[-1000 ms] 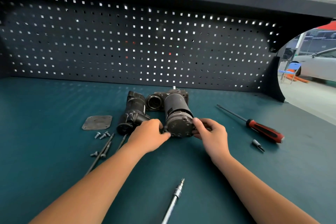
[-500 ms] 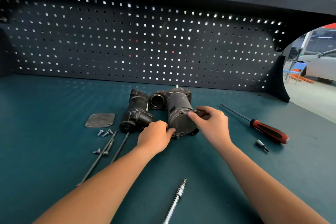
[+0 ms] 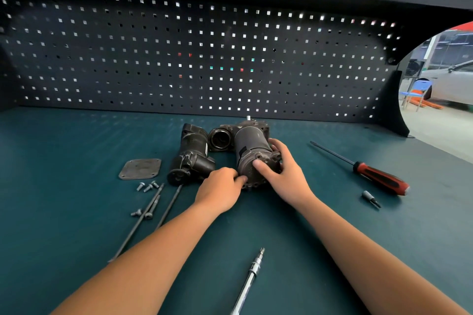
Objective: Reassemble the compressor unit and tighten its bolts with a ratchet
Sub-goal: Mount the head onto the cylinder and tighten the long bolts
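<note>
The dark cylindrical compressor motor [image 3: 249,142] lies on the teal bench, its round end cap [image 3: 258,170] facing me. My right hand [image 3: 284,174] wraps the cap from the right, thumb pressed on its face. My left hand [image 3: 218,190] is closed at the cap's lower left edge, fingertips touching it; what they pinch is hidden. A second dark housing [image 3: 192,155] lies just left of the motor. The ratchet [image 3: 249,280] rests near the front edge between my forearms.
A square cover plate [image 3: 140,169], several small bolts [image 3: 147,186] and long through-bolts [image 3: 143,220] lie at the left. A red-handled screwdriver [image 3: 378,178] and a small bit [image 3: 369,198] lie at the right. A black pegboard [image 3: 194,59] closes the back.
My right hand moved from the cap's right edge up over its side, and now grips the cap with the thumb on its face. My left hand stayed at the lower left edge.
</note>
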`<state>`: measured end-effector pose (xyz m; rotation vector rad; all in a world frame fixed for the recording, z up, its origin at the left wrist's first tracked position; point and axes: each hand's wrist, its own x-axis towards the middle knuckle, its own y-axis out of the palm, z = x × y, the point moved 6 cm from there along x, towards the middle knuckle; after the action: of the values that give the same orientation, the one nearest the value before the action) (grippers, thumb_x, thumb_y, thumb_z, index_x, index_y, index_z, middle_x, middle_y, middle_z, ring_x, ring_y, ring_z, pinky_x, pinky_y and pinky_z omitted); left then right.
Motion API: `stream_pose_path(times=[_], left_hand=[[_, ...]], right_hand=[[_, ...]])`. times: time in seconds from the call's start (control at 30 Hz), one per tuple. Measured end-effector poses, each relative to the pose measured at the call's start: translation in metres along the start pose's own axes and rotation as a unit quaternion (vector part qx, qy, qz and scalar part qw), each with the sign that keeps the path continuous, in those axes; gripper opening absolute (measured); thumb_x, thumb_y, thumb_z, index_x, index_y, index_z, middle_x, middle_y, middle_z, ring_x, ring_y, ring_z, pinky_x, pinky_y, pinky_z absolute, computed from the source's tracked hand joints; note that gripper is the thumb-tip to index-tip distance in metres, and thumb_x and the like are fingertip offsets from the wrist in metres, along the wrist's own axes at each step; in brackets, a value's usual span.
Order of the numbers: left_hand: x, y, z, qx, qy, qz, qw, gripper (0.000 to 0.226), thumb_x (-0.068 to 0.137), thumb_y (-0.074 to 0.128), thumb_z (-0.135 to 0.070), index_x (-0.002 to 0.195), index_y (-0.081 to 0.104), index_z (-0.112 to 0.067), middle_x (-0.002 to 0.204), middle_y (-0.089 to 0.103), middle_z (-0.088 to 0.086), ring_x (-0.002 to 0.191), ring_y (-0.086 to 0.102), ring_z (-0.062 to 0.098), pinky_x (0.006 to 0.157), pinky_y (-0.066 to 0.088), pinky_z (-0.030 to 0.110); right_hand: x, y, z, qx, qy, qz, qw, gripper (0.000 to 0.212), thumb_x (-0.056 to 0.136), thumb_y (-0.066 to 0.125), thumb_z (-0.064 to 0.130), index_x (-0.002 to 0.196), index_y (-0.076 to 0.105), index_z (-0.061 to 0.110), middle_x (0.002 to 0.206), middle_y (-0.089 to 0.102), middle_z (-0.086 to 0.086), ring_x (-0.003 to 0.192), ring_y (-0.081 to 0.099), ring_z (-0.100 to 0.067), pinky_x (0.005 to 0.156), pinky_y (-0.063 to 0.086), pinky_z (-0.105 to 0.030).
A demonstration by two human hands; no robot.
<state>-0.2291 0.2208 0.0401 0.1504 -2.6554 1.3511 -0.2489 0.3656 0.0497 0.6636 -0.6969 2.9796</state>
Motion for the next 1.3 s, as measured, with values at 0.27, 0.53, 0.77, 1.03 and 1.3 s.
stream_pose_path(times=[0.27,0.53,0.77,1.03,1.3], left_hand=[[0.000,0.000,0.003,-0.048,0.001,-0.001,0.999,0.036,0.093,0.050,-0.034,0.060,0.052,-0.019,0.061,0.051,-0.002,0.073,0.055,0.029,0.057,0.032,0.029],[-0.004,0.010,-0.005,0.031,-0.009,-0.059,0.998,0.043,0.087,0.053,-0.049,0.104,0.055,-0.010,0.109,0.056,0.007,0.106,0.054,0.028,0.084,0.040,0.036],[0.001,0.005,0.001,-0.165,-0.038,-0.063,0.984,0.054,0.083,0.066,-0.032,0.126,0.042,-0.010,0.119,0.058,0.007,0.104,0.056,0.022,0.077,0.040,0.023],[0.005,0.000,-0.002,-0.226,0.001,-0.032,0.974,0.026,0.082,0.066,-0.015,0.108,0.065,-0.014,0.102,0.070,0.005,0.099,0.063,0.020,0.091,0.048,0.035],[0.007,0.004,-0.002,-0.180,0.007,-0.040,0.983,0.027,0.085,0.062,-0.022,0.111,0.062,-0.017,0.100,0.067,0.001,0.096,0.061,0.017,0.076,0.042,0.023]], right_hand=[[0.013,0.001,-0.012,0.024,0.024,0.035,0.999,0.067,0.078,0.070,0.038,0.137,0.038,0.038,0.146,0.039,0.006,0.132,0.039,-0.010,0.111,0.031,-0.033],[0.031,0.010,-0.008,0.022,-0.009,0.097,0.995,0.096,0.060,0.085,0.037,0.140,0.033,0.034,0.147,0.037,0.003,0.133,0.038,-0.014,0.112,0.031,-0.035],[0.034,0.004,-0.009,-0.044,-0.026,0.095,0.994,0.090,0.053,0.080,0.054,0.134,0.041,0.044,0.149,0.032,0.008,0.135,0.034,-0.008,0.113,0.027,-0.030],[0.038,0.003,0.000,-0.052,-0.022,0.127,0.990,0.073,0.070,0.073,0.049,0.135,0.042,0.037,0.134,0.048,0.011,0.121,0.048,-0.013,0.107,0.037,-0.037],[0.037,-0.003,0.001,-0.076,-0.034,0.100,0.991,0.073,0.066,0.074,0.052,0.132,0.048,0.034,0.127,0.054,0.011,0.117,0.051,-0.011,0.103,0.040,-0.031]])
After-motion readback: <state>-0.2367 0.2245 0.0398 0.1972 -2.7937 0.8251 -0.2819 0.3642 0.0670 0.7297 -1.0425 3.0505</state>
